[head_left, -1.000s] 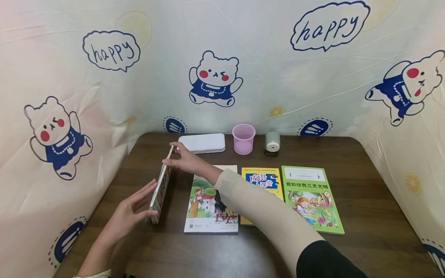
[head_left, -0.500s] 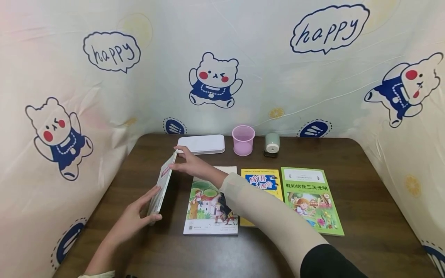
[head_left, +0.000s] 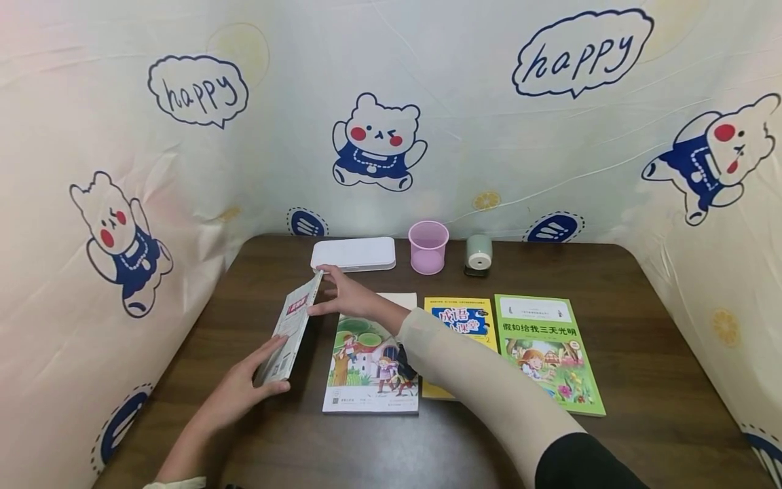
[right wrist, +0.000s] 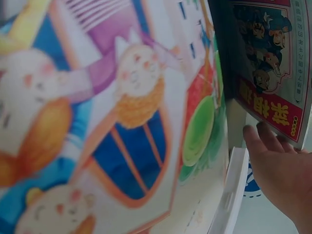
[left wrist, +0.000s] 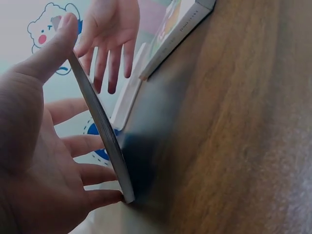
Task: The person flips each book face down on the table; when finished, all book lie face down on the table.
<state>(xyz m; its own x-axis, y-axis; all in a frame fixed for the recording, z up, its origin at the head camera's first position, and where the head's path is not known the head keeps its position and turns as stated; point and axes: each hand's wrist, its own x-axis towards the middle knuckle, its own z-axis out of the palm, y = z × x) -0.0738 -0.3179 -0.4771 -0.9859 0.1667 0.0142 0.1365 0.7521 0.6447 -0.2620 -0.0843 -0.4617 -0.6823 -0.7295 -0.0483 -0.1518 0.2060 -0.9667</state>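
Note:
A thin book (head_left: 292, 329) is held tilted at the left of the table, its pale back with a red panel facing up in the head view. My left hand (head_left: 235, 390) grips its near end, thumb on one side and spread fingers on the other, as the left wrist view shows along the page edge (left wrist: 105, 131). At the far end my right hand (head_left: 354, 297) pinches the book's corner. The right wrist view shows the cover (right wrist: 268, 53) with a red-framed picture, the right fingertips at its edge. Beside it lies a book with a castle picture (head_left: 366, 367).
Further right lie a yellow book (head_left: 455, 312) and a green book (head_left: 544, 346), the yellow one partly under the right sleeve. Along the back of the wooden table (head_left: 629, 326) stand a flat white case (head_left: 354, 252), a pink cup (head_left: 427, 248) and a green pencil sharpener (head_left: 478, 251).
The held book has turned from nearly on edge to a slant, so its pale back shows. Both hands have shifted slightly right with it, the right hand also a little nearer.

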